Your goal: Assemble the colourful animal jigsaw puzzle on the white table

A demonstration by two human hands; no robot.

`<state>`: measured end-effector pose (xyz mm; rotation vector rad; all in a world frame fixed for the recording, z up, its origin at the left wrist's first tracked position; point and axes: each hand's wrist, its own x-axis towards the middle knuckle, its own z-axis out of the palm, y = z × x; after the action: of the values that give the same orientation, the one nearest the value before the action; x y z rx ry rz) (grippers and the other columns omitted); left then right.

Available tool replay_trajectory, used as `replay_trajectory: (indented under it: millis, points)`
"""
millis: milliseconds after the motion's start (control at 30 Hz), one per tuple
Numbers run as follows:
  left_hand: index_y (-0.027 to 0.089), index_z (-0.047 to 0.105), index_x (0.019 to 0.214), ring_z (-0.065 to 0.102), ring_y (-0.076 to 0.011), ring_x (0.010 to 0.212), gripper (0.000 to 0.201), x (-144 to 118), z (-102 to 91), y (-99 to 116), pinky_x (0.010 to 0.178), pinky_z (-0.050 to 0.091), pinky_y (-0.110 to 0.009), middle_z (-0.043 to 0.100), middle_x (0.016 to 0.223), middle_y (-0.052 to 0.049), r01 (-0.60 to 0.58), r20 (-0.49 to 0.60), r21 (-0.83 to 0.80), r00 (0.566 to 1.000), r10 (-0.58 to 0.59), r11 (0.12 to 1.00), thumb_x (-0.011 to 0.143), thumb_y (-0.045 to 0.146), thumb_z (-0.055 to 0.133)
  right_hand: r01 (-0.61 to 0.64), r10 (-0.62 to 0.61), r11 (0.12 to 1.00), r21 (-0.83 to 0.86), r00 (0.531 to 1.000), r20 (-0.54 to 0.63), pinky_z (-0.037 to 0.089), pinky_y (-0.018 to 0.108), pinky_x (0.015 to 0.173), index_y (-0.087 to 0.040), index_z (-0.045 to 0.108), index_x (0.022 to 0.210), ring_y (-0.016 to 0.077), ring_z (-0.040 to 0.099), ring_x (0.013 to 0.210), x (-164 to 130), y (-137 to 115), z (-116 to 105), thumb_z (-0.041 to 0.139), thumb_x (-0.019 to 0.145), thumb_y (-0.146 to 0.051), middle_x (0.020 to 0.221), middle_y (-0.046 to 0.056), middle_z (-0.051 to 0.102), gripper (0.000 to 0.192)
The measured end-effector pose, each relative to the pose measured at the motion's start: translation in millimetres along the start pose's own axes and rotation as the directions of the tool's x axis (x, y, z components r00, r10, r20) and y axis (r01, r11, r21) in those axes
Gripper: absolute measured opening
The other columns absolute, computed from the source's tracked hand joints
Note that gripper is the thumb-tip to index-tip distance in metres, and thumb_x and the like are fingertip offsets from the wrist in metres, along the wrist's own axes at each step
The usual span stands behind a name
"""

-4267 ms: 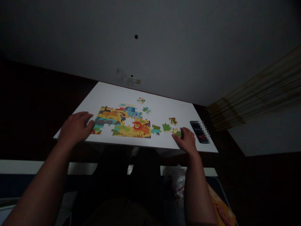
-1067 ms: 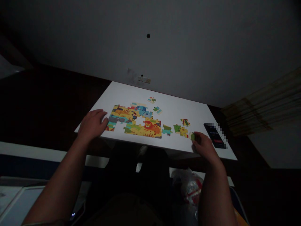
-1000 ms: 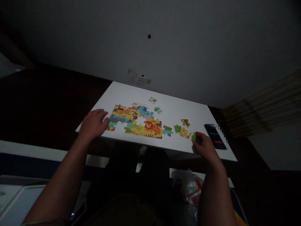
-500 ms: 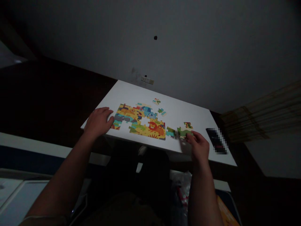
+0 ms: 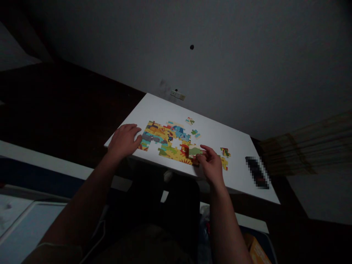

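Right hand (image 5: 211, 165) reaching forward over the tabletop (image 5: 214, 132), wrist low, grip pinching a green puzzle piece (image 5: 194, 150) at the right edge of the assembled puzzle (image 5: 166, 141). Left hand (image 5: 124, 140) palm down, fingers spread flat, pressing the puzzle's left end. Loose pieces (image 5: 224, 151) just right of the right grip, two more (image 5: 193, 126) beyond it. Pixelated dark phone (image 5: 257, 171) farther right. No readable writing or brand anywhere
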<state>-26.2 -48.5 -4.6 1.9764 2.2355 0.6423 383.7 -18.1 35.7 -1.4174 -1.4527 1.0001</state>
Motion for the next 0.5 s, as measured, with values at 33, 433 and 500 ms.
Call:
replay_trajectory:
  millis: [33, 433, 500]
  points:
    - [0.023, 0.088, 0.156, 0.066, -0.0441, 0.163, 0.054, -0.3, 0.1, 0.2, 0.141, 0.052, -0.064, 0.077, 0.173, -0.017, -0.001, -0.001, -0.003, 1.000, 0.001, 1.000, 0.116, 0.042, 0.057, -0.001, 0.001, 1.000, -0.001, 1.000, 0.013, 0.075, 0.059, 0.087, -0.039, 0.083, 0.126, 0.0392, 0.089, 0.094, 0.0, -0.1, 2.5, 0.096, 0.083, -0.054, 0.107, 0.007, 0.090, 0.048]
    - [0.020, 0.087, 0.156, 0.064, -0.0434, 0.166, 0.052, -3.0, 2.4, 0.2, 0.143, 0.048, -0.066, 0.076, 0.175, -0.018, -0.044, 0.006, -0.034, 0.999, 0.044, 0.998, 0.117, 0.039, 0.057, 0.000, 0.003, 1.000, -0.023, 0.993, 0.121, 0.070, 0.051, 0.082, -0.033, 0.086, 0.118, 0.0307, 0.078, 0.082, -1.6, -7.3, 46.8, 0.092, 0.083, -0.050, 0.096, 0.006, 0.084, 0.039]
    - [0.024, 0.086, 0.156, 0.064, -0.0426, 0.166, 0.050, -3.8, 3.0, 0.3, 0.144, 0.048, -0.066, 0.078, 0.173, -0.016, -0.044, -0.004, -0.049, 0.999, 0.044, 0.998, 0.117, 0.038, 0.059, 0.035, -0.024, 0.998, -0.060, 0.986, 0.163, 0.070, 0.051, 0.086, -0.034, 0.088, 0.117, 0.0322, 0.079, 0.088, -1.3, -6.6, 54.0, 0.090, 0.086, -0.051, 0.101, 0.006, 0.085, 0.035]
